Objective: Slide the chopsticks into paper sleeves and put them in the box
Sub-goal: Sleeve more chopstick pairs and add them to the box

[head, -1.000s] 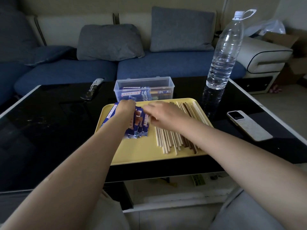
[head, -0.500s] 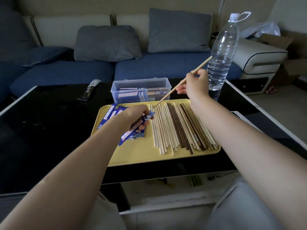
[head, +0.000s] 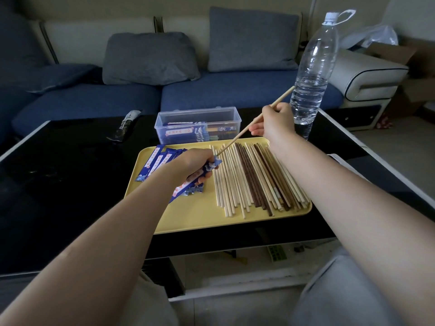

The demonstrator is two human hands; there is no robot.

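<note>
Both forearms reach out over the yellow tray (head: 195, 222). The left hand (head: 191, 164) curls its fingers round a blue paper sleeve (head: 188, 185), low over the tray; the right hand (head: 274, 121) pinches one pale chopstick (head: 244, 131), raised and slanting down. Since half a second ago its tip has reached the sleeve's mouth. One clear box (head: 199, 124) behind the tray holds sleeved pairs. Loose chopsticks (head: 256, 177), too many to count, cover the tray's right half; several spare sleeves (head: 156, 162) lie left.

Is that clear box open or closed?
Open: the box shows no lid on top, and sleeved chopsticks lie inside.
</note>
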